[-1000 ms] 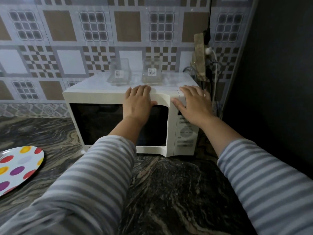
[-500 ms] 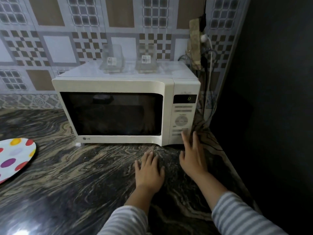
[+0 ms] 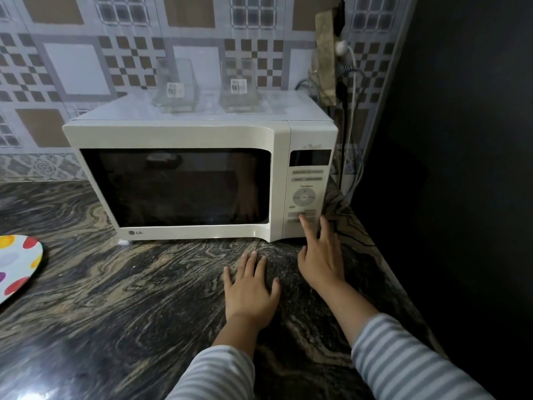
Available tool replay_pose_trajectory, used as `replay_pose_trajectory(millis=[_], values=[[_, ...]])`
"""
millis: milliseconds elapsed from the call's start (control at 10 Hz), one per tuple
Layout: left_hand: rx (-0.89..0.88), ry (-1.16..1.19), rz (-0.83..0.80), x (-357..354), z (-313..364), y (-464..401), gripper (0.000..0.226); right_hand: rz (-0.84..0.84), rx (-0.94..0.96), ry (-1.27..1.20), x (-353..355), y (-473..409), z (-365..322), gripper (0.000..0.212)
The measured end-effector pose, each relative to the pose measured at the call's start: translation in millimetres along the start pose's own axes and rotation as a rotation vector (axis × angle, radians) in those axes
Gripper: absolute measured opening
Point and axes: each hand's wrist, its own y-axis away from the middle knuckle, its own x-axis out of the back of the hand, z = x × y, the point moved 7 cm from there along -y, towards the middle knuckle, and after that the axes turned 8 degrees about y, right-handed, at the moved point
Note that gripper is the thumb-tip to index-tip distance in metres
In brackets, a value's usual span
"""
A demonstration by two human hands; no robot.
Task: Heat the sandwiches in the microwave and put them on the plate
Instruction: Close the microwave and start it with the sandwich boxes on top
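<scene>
Right hand (image 3: 318, 259) extended, fingers straight and spread, index fingertip (image 3: 302, 217) touching a button low on the control panel (image 3: 306, 194); nothing held. Left hand (image 3: 250, 287) just beside it on the left, flat on the dark marbled table (image 3: 115, 298), palm down, fingers relaxed and slightly apart, holding nothing. Striped grey sleeves (image 3: 403, 365) behind both wrists.

Directly ahead of the hands, white microwave (image 3: 178, 134) standing on the table, door shut, dark window (image 3: 176, 186) showing only dim shapes; sandwiches not to be made out through the glass. Display (image 3: 310, 157) above the right index finger, dark.

Farther beyond, on the microwave's top, two clear glass containers (image 3: 176, 85) with barcode labels, side by side and apart. Behind them a patterned tile wall (image 3: 75, 67). Past the right hand, cables (image 3: 350, 111) hanging down beside the microwave, and a dark wall (image 3: 461, 168).

Far to the left of the left hand, at the frame edge, spotted plate (image 3: 17, 264) lying on the table, partly cut off, well apart from the microwave.
</scene>
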Motion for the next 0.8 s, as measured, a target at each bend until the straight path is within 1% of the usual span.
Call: replay_pose_trajectory(millis=[100, 200, 500, 700, 800], values=[[-0.002, 0.002, -0.001, 0, 0, 1, 0.064, 0.039, 0.012, -0.073, 8, -3, 2, 0.075], [-0.006, 0.004, 0.001, 1, 0, 1, 0.063, 0.066, 0.031, -0.077, 14, -8, 0, 0.083], [-0.005, 0.001, 0.004, 2, 1, 1, 0.063, 0.102, 0.005, 0.093, 29, -14, -6, 0.079], [-0.010, -0.001, 0.006, 2, 0, 2, 0.062, 0.070, 0.001, 0.013, 18, 2, -4, 0.075], [-0.011, -0.003, 0.008, 2, 1, 2, 0.063, -0.075, 0.071, -0.017, -7, 21, -2, 0.057]])
